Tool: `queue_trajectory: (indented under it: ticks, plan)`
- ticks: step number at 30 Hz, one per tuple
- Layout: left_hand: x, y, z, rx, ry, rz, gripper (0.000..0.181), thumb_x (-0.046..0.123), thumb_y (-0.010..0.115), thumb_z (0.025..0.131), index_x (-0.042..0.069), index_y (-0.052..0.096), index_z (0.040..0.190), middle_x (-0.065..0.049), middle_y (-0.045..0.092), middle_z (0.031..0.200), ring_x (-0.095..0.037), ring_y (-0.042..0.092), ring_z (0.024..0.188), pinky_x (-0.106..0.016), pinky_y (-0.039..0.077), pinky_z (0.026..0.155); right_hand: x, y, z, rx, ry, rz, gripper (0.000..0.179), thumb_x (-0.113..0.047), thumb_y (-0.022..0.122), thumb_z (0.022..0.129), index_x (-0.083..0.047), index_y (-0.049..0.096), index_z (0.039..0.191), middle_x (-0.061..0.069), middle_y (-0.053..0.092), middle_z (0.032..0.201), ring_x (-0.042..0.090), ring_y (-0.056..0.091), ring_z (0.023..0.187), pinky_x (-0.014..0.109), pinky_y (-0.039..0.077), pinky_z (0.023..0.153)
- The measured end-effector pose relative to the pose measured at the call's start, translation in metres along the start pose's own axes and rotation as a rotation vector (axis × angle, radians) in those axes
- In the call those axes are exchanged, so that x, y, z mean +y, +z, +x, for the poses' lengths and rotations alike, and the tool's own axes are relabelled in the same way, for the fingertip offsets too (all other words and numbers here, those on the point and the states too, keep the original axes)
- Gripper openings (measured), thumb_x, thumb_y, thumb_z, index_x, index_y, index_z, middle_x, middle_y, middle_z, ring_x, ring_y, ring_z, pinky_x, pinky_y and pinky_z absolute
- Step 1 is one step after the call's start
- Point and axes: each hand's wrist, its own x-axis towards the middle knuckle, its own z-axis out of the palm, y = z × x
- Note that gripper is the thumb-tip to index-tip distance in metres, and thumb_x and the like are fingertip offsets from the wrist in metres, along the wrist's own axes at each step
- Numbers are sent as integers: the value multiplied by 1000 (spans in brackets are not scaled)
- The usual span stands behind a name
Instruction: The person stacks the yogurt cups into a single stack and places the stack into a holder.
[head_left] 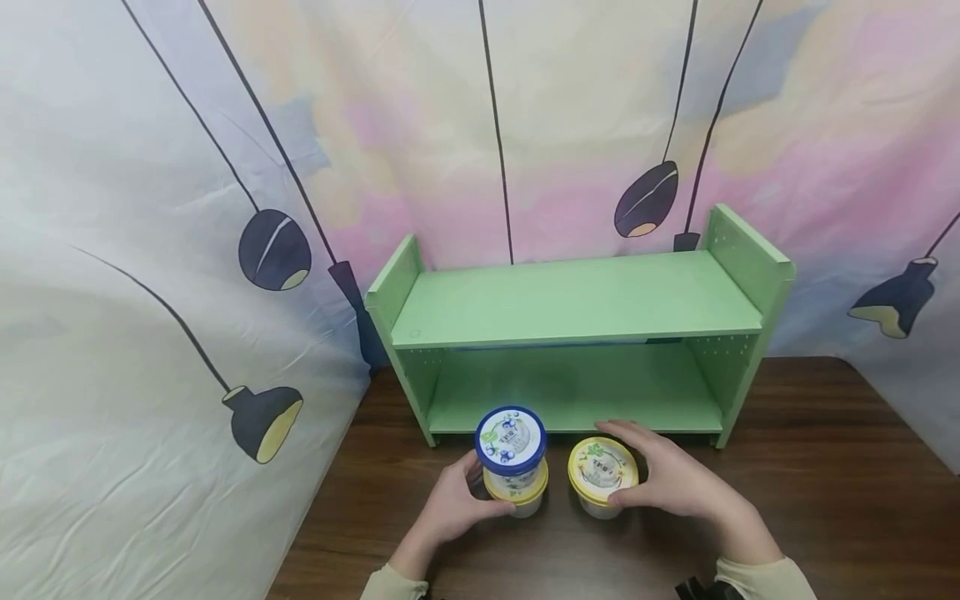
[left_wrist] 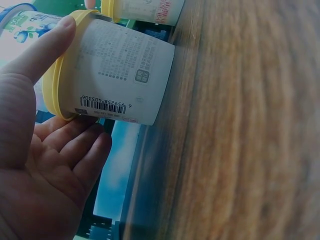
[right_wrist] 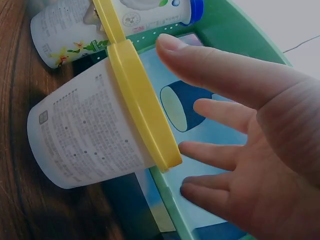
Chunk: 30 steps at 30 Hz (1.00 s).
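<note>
Two paper tubs stand stacked at the middle of the table: a blue-lidded tub (head_left: 512,440) with blueberry print on top of a yellow-lidded tub (left_wrist: 120,75). My left hand (head_left: 453,504) holds the lower tub at its yellow lid, thumb on the near side and fingers around the far side. Just right of the stack, a second yellow-lidded tub (head_left: 602,475) stands upright on the wood. Around it spreads my right hand (head_left: 671,471), thumb and fingers wide apart. In the right wrist view the thumb tip shows beside the yellow lid (right_wrist: 145,105), with a gap between.
Behind the tubs stands a green two-tier shelf (head_left: 577,300) with raised side panels. It sits on the dark wooden table (head_left: 825,500). A cloth backdrop (head_left: 420,125) printed with hanging lamps covers the wall behind and to the left.
</note>
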Motion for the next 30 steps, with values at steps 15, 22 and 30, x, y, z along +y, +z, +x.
queue_trajectory:
  ticks: [15, 22, 30]
  plan:
    - [0, 0, 1, 3, 8, -20, 85, 32, 99, 79, 12, 58, 150, 0, 68, 143, -21, 61, 136, -42, 47, 114, 1, 4, 4, -62, 31, 10, 116, -41, 100, 73, -7, 37, 165, 24, 46, 161, 45, 49, 142, 65, 45, 109]
    - [0, 0, 2, -6, 10, -29, 84, 33, 98, 79, 13, 58, 150, 0, 68, 143, -21, 61, 136, -42, 48, 114, 5, 5, 5, -68, 40, -4, 115, -43, 99, 74, -4, 39, 164, 25, 50, 157, 45, 52, 139, 63, 47, 106]
    - [1, 0, -1, -3, 3, -25, 83, 32, 98, 79, 14, 58, 150, 2, 68, 144, -20, 60, 136, -43, 47, 114, 4, 9, 4, -97, 39, 19, 116, -39, 101, 72, -3, 39, 163, 26, 51, 155, 45, 53, 137, 63, 47, 106]
